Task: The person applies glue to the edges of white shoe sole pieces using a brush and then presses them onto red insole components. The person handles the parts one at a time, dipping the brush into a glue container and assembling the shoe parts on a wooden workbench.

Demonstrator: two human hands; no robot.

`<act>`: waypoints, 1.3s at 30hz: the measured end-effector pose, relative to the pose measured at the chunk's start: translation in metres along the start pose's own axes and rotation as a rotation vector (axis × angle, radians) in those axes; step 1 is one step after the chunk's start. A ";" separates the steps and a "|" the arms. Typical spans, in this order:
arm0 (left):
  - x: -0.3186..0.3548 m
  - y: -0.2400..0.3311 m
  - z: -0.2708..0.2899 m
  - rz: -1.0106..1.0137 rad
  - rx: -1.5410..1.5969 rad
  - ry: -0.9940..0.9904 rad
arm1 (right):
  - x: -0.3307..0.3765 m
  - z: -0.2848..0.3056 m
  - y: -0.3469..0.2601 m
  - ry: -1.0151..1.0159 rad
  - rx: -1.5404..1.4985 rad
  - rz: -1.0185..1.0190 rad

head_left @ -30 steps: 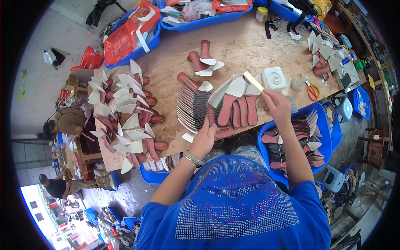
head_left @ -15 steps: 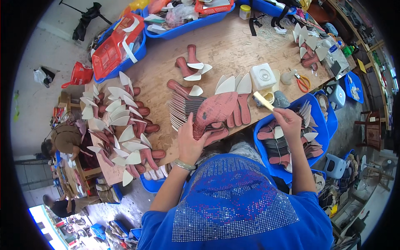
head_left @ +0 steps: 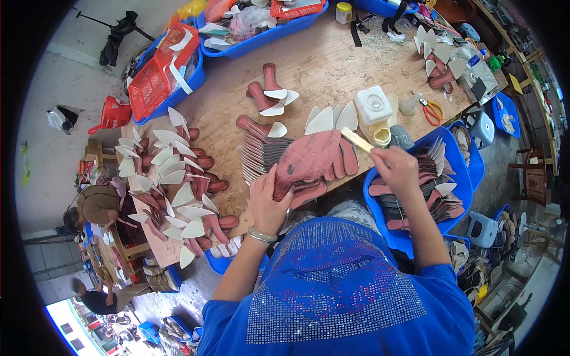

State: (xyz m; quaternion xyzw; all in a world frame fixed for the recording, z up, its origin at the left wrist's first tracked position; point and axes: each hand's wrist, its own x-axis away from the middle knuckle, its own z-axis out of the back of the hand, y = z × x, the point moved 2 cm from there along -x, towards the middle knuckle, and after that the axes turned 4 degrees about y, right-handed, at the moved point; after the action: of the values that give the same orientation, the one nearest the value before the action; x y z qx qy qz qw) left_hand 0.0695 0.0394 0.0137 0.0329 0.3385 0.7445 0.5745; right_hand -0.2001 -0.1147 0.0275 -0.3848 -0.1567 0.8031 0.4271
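My left hand (head_left: 269, 202) grips the narrow end of a reddish insole (head_left: 310, 155), thumb on the near side and fingers over the top. The insole lies tilted above a fanned row of similar insoles (head_left: 256, 159). My right hand (head_left: 395, 171) pinches the handle of a pale flat brush (head_left: 355, 140). The brush's tip is at the insole's wide far-right end; whether it touches I cannot tell. White pointed pieces (head_left: 321, 120) stick out behind the row. Beside the brush are a small open pot (head_left: 382, 137) with cream-coloured contents and a square white container (head_left: 373, 107).
Insoles with white tips (head_left: 178, 172) cover the table's left side. A blue basket (head_left: 467, 193) full of insoles stands at my right. Orange-handled pliers (head_left: 431, 111) and a dark stone-like lump (head_left: 402, 137) lie near the containers. Blue bins (head_left: 261, 41) line the far edge. Two people work at far left.
My right hand has moved left and slightly down, bringing the brush from beside the pot to the insole's wide end. The left hand keeps its hold on the insole.
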 end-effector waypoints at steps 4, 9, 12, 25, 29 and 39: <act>0.001 -0.001 0.006 0.010 -0.050 0.025 | -0.017 -0.003 0.006 0.100 -0.074 -0.090; 0.004 -0.002 0.008 -0.047 -0.118 0.051 | -0.017 0.003 -0.065 -0.078 -0.204 0.041; 0.004 -0.001 0.009 -0.113 -0.147 0.062 | -0.014 -0.010 -0.097 -0.161 -0.166 0.219; 0.011 -0.013 0.008 -0.080 -0.127 0.100 | -0.025 0.002 -0.081 -0.038 0.010 0.100; 0.010 -0.013 0.008 -0.115 -0.103 0.131 | -0.020 -0.010 -0.099 -0.151 -0.014 0.219; 0.017 -0.018 0.011 -0.059 -0.050 0.148 | -0.033 0.005 -0.085 -0.085 0.045 0.117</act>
State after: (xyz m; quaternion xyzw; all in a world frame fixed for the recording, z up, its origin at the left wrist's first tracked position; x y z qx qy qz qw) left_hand 0.0836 0.0620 0.0068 -0.0467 0.3620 0.7360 0.5701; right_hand -0.1445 -0.0910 0.0958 -0.3490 -0.1339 0.8456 0.3810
